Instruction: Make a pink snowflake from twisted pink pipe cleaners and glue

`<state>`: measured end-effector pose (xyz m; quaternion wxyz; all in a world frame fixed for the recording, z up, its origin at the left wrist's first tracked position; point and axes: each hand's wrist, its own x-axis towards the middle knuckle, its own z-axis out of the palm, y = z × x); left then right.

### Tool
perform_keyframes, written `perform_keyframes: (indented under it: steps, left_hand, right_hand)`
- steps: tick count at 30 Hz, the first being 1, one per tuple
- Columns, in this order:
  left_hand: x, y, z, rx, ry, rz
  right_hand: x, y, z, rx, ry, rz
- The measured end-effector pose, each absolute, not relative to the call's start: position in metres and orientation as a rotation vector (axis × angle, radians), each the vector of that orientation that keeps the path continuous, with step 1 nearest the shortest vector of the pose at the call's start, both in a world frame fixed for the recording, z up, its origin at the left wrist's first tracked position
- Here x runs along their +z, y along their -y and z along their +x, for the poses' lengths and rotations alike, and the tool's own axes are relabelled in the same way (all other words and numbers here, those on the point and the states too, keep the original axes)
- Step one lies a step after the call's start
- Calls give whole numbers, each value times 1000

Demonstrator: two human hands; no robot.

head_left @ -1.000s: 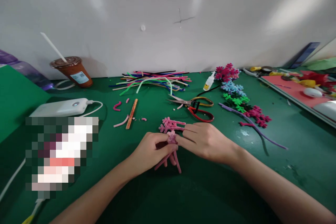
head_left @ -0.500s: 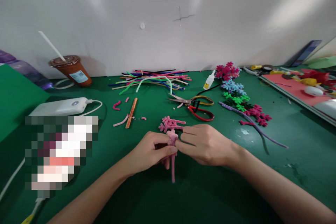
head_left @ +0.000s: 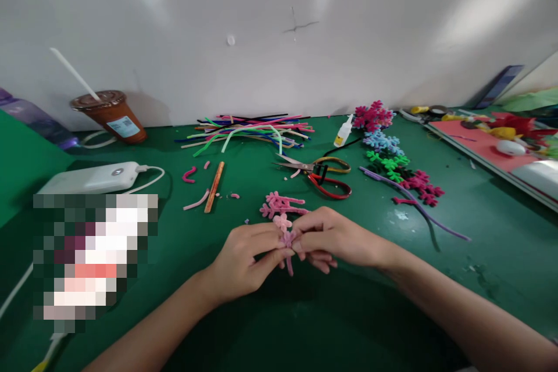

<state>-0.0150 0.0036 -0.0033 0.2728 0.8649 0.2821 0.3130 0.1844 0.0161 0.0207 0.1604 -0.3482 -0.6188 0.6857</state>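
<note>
Between my two hands is a light-pink pipe-cleaner flower [head_left: 288, 238] with a short stem hanging down. My left hand [head_left: 248, 256] pinches it from the left, thumb and forefinger closed on it. From the right, my right hand [head_left: 335, 238] grips the same piece with its fingertips, the other fingers curled below. Just beyond the fingers lies a cluster of pink pipe-cleaner sprigs [head_left: 279, 204] on the green table. A paler pink flower [head_left: 282, 221] shows above my fingertips; whether it joins the held piece I cannot tell.
Scissors [head_left: 316, 170] lie open behind my hands. Further back are a pile of pipe cleaners [head_left: 248, 132] and a glue bottle [head_left: 343, 131]. Finished coloured sprigs [head_left: 383, 142] and a purple pipe cleaner [head_left: 414, 200] are right; a drink cup [head_left: 113, 119] and power bank [head_left: 91, 179] left.
My right hand has turned, its fingertips now meeting the left's on the flower. The stem hangs shorter and more tilted. The whole view has shifted slightly.
</note>
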Motion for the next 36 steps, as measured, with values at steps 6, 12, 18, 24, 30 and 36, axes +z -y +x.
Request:
perform_keyframes:
  steps: [6, 12, 18, 24, 30, 36]
  left_hand:
    - [-5, -6, -15, 779, -837, 2068]
    - [-11, -11, -17, 681, -762, 1202]
    - [-14, -10, -17, 577, -721, 1135]
    - [-5, -7, -11, 701, -777, 1399]
    - [-4, -3, -13, 907, -981, 1876]
    - [-10, -3, -15, 901, -1060, 1952]
  right_hand:
    - [19, -17, 185, 1870, 1862, -1041]
    - [16, -19, 190, 256, 2553, -755]
    - [8, -21, 191, -243, 2619, -472]
    - [6, -11, 182, 128, 2409, -561]
    - [11, -2, 167, 1420, 1725, -1013]
    - [14, -10, 167, 1895, 1371, -1012]
